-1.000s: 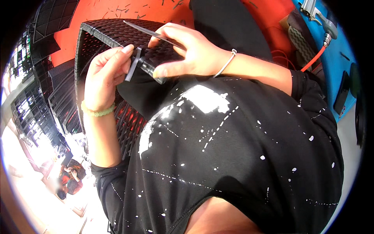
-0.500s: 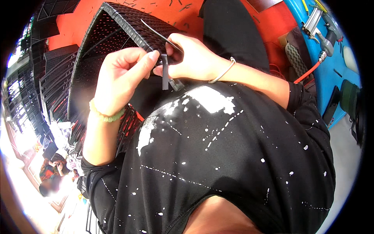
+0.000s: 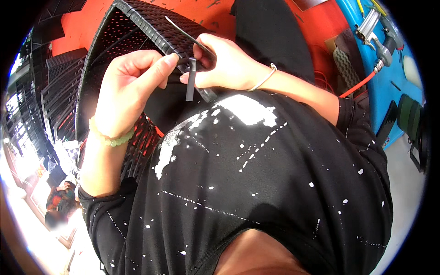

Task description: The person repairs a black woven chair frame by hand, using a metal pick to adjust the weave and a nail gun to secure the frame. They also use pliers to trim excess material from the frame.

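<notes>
Just before the torso, at the wrapped edge of a black woven wicker furniture piece, both hands are at work close together. The left hand pinches thumb and forefinger at that edge, right beside the upper end of a flat black strip, which hangs down between the two hands; whether the fingertips grip the strip itself, I cannot tell. The right hand is curled, clasping a long slender blade-like piece that slants out past its fingers toward the upper left, over the weave. Its thumb reaches toward the hanging strip.

A pale green beaded bracelet circles the left wrist, a metal bangle the right. Dark scraps lie on the red floor beyond. To the right, a blue table carries a grey air tool with an orange hose. Far left, another person appears, small and partly blurred.
</notes>
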{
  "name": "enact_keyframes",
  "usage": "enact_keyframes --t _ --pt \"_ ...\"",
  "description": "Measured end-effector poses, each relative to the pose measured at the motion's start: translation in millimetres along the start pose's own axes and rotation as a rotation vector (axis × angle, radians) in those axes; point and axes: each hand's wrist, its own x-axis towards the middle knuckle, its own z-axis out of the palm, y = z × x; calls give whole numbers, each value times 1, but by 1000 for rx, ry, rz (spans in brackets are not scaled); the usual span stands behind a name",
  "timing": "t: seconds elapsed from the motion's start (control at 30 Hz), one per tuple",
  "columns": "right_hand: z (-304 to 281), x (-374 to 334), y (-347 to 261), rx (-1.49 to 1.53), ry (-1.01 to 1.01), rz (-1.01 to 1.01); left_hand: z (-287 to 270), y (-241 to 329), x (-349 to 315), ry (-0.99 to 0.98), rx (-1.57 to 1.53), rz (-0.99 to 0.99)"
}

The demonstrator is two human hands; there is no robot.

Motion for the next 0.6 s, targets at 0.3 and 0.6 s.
enact_keyframes --t 0.3,0.6 --pt "-4 -2 0 42 -45 63 -5 -17 -5 -12 -206 -85" --pt "-11 -4 -25 -87 -134 137 43 -115 1 -12 -730 38"
